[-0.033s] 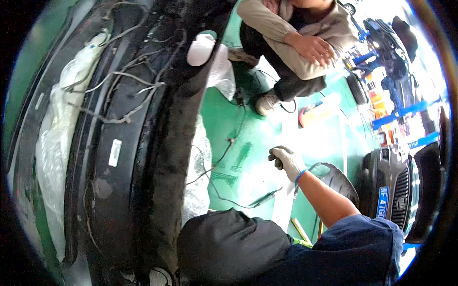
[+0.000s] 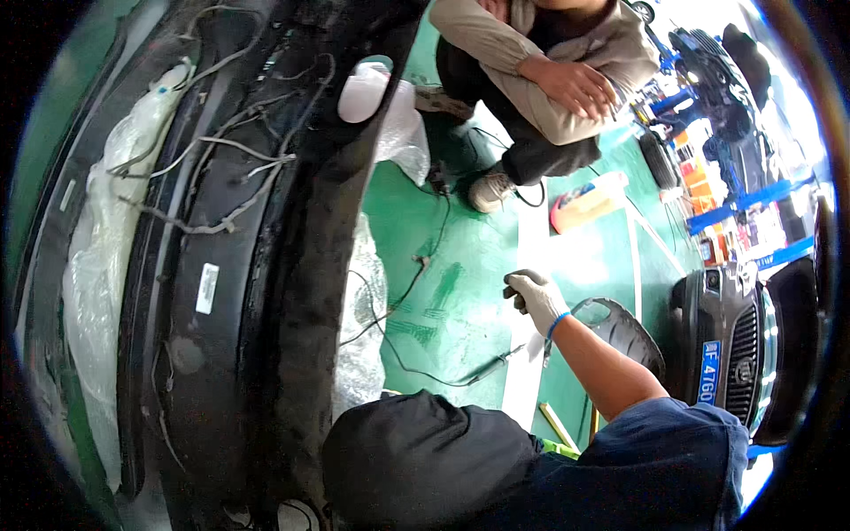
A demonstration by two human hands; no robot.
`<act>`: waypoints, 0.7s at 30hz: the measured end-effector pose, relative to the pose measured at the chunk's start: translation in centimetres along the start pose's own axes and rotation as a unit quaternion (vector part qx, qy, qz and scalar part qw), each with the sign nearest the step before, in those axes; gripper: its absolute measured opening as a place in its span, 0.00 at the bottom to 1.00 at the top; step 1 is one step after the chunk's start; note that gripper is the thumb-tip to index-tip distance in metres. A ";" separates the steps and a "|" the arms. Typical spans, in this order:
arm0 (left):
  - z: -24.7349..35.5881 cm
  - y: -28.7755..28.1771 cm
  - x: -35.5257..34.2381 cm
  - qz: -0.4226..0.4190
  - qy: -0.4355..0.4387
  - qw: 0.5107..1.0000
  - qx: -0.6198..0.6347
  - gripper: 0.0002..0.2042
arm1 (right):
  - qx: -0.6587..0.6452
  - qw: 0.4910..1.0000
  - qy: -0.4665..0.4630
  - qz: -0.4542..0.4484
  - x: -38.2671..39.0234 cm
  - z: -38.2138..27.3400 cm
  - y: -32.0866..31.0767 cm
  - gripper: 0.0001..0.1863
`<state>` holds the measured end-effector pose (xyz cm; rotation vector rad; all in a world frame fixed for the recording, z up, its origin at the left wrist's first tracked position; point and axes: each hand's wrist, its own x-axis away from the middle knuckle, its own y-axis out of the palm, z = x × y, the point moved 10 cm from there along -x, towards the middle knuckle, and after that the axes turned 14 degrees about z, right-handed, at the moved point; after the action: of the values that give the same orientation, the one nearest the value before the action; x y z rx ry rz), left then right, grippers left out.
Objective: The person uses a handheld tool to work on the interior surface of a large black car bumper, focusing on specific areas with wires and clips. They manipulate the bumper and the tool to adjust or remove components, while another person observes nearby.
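My right hand [image 2: 536, 296], in a white knit glove with dark fingertips, hangs over the green floor. Its fingers curl in, and nothing shows in them. A blue band [image 2: 558, 325] circles the wrist. My left hand is out of sight. To the left lies a long black car bumper [image 2: 221, 341], hollow side up, with a grey wiring harness [image 2: 270, 181] across it. Crumpled clear plastic film [image 2: 102, 265] runs along its far left side. Below my hand, a black cable with a slim connector [image 2: 491, 367] lies on the floor.
A person in a beige jacket [image 2: 505, 44] squats ahead, arms folded. A translucent plastic container [image 2: 363, 93] sits by the bumper's edge. An orange-and-white container [image 2: 589, 203] and a curved black liner [image 2: 620, 332] are on the floor. A dark car [image 2: 722, 345] stands at right.
The view has shifted slightly, so the bumper and the squatting person sit a little further left. My right hand keeps nearly the same place and curl.
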<state>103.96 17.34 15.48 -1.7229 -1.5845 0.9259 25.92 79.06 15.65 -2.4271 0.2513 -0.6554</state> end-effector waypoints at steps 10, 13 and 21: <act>-1.8 3.6 -1.7 0.106 0.087 0.990 0.033 0.37 | 0.632 0.684 -0.308 -0.194 5.3 22.0 2.9 0.23; -4.1 5.3 -1.6 0.290 0.215 0.933 -0.004 0.35 | 0.605 0.716 -0.263 -0.227 6.3 25.8 3.4 0.23; 1.4 -2.5 -2.4 -0.011 0.059 0.988 0.141 0.40 | 0.519 0.815 -0.225 -0.124 -0.7 19.1 4.5 0.22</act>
<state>101.32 15.14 17.00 -1.5297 -1.3250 0.9670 34.92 85.37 -0.63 -1.4553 -0.5165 -0.1827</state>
